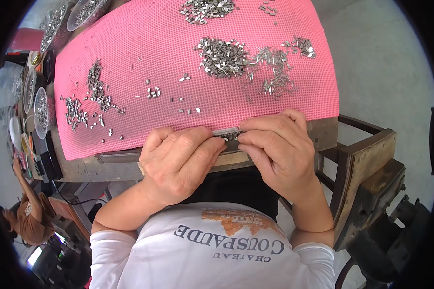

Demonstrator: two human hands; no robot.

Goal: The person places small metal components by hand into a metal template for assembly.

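My left hand (178,161) and my right hand (282,149) meet at the front edge of the table, fingertips a short gap apart. Both are closed in a pinch. In the gap shows a dark, narrow row of small metal bits (230,137), with tiny bright ends by the fingertips. The fingers cover most of it, so I cannot make out what each pinch holds. Beyond the hands a pink woven mat (164,53) covers the tabletop. On it lie a heap of small grey metal pieces (223,58) and, beside that, a scatter of thin metal pins (275,72).
Another metal heap (206,9) lies at the far edge, and loose pieces (95,86) spread at the left. Clear tubs of metal parts (42,113) line the left side. Dark machinery (390,231) stands at the lower right. Another person (31,216) is at the far left.
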